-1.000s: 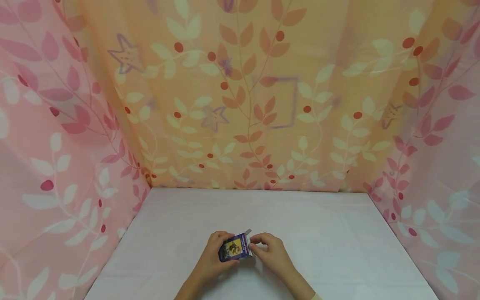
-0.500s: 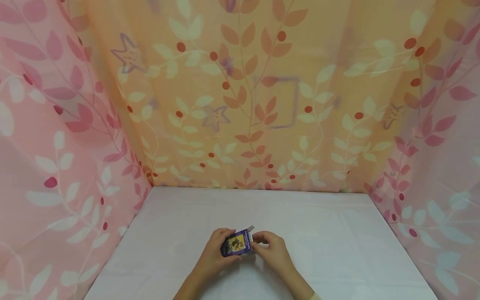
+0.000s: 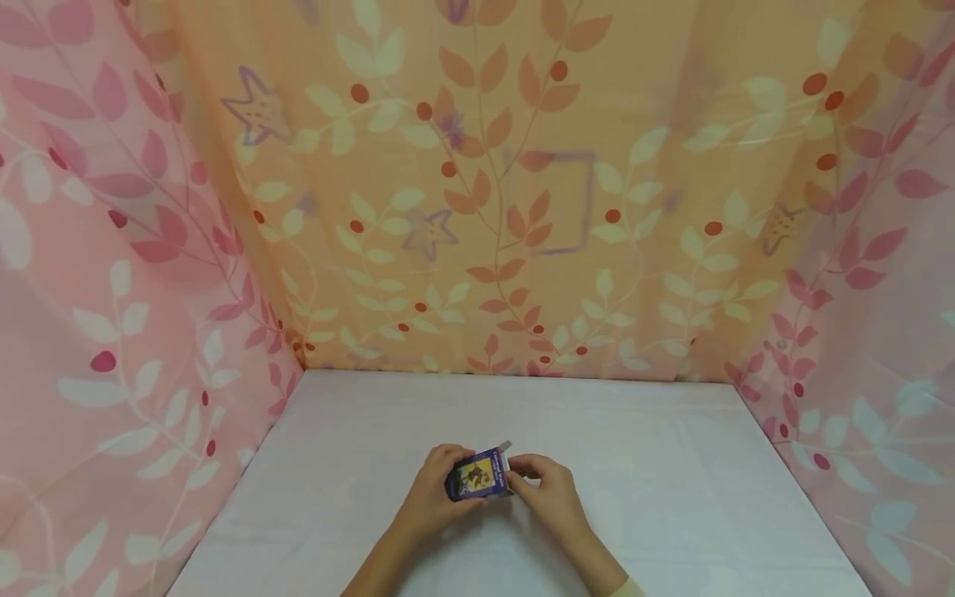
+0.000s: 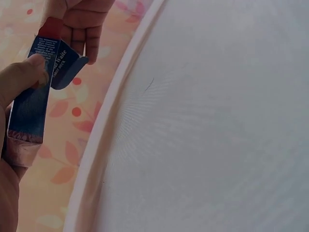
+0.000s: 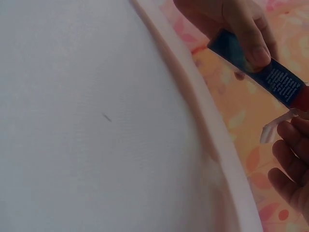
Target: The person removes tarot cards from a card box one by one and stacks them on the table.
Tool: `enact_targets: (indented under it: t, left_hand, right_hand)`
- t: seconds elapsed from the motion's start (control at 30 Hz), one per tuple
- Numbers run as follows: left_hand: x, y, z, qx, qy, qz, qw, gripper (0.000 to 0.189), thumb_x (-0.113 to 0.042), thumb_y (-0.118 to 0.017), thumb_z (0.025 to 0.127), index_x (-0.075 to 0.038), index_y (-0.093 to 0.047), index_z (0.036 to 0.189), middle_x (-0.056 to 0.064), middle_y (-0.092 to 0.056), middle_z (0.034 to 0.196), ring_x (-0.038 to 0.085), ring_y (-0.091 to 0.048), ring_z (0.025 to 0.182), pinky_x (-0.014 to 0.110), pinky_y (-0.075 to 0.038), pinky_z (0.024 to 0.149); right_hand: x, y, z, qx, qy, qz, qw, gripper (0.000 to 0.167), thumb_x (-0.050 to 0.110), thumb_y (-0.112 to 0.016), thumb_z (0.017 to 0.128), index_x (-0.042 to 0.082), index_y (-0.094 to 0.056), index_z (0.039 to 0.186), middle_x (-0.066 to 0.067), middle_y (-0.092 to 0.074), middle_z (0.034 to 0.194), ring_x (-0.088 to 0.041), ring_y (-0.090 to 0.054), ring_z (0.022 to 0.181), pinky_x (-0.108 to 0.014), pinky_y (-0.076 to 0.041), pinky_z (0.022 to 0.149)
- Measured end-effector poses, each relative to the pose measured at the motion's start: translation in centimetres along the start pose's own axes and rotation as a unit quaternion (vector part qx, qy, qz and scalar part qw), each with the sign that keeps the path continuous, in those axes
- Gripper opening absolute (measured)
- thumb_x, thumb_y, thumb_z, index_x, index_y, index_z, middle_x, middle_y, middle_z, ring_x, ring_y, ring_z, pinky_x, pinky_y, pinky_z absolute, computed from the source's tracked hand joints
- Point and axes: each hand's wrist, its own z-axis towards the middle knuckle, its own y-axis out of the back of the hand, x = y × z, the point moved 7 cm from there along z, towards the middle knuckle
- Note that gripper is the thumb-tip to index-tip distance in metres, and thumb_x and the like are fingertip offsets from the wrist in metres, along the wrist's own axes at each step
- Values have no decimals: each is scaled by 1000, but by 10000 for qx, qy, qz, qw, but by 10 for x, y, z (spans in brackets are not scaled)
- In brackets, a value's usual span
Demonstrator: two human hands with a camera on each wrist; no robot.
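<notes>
A small dark blue card box (image 3: 477, 474) with a yellow picture on its front is held above the table in the head view. My left hand (image 3: 433, 491) grips it from the left, thumb along one narrow side. At the box's right end, the lid flap (image 4: 68, 67) stands open, and a red part (image 4: 51, 28) shows at that end. My right hand (image 3: 554, 499) is at this open end, thumb and forefinger pinching there. Exactly which part lies between those fingertips is hidden. In the right wrist view, the other right fingers are loosely bent below a pale flap (image 5: 275, 126).
A white-covered table (image 3: 634, 448) lies under both hands. Patterned curtains with leaves, orange at the back (image 3: 492, 207) and pink at the left (image 3: 112, 315) and right (image 3: 858, 332), enclose it.
Both hands and the card box have shifted slightly up and to the right. The right hand's fingers have stayed at the box's open end.
</notes>
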Motion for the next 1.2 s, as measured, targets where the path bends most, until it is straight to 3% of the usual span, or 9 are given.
enact_targets:
  t: [0.13, 0.43, 0.63, 0.9, 1.03, 1.2]
  left_hand:
    - [0, 2, -1, -192, -182, 9, 9997, 73, -40, -95, 69, -22, -62, 132, -10, -56, 130, 12, -53, 121, 39, -50, 102]
    - [4, 4, -5, -353, -21, 56, 9994, 75, -38, -95, 69, -24, -62, 135, -11, -56, 131, 11, -51, 123, 38, -49, 104]
    - [5, 3, -6, -370, -209, 138, 9990, 75, -38, -94, 71, -20, -61, 136, -7, -56, 131, 13, -52, 121, 34, -50, 102]
    - [5, 1, -9, -248, -101, 59, 9996, 76, -39, -94, 71, -17, -61, 136, -8, -55, 132, 12, -52, 122, 37, -51, 103]
    - [6, 2, -11, -248, -21, -8, 9997, 77, -33, -95, 71, -19, -60, 138, -9, -54, 132, 12, -52, 123, 38, -50, 104]
    - [5, 4, -11, -327, -163, 66, 9993, 78, -25, -95, 70, -17, -59, 139, -3, -54, 133, 16, -53, 122, 39, -50, 103]
  right_hand:
    - [-3, 0, 1, 18, -17, -39, 10000, 13, 23, -81, 88, 18, -78, 99, 10, -76, 92, -9, -71, 88, -34, -59, 82]
    - [-4, 0, 2, 72, -79, -100, 9999, 8, 23, -81, 88, 19, -77, 94, 11, -76, 87, -4, -70, 81, -30, -59, 80]
    - [-6, -1, 2, 176, -211, -31, 9996, 7, 20, -79, 89, 16, -76, 94, 7, -76, 88, -4, -70, 80, -24, -58, 76]
    - [-9, 3, 4, 84, -435, 134, 9989, 6, 15, -79, 89, 16, -74, 91, 7, -73, 85, -5, -65, 75, -22, -57, 72]
    - [-11, 6, 4, 124, -630, 155, 9978, 6, 18, -78, 90, 15, -73, 92, 6, -72, 84, -7, -64, 74, -21, -56, 69]
    - [-12, 14, 6, 109, -840, 177, 9962, 6, 19, -76, 92, 15, -72, 95, 6, -72, 84, -10, -65, 75, -22, -56, 67]
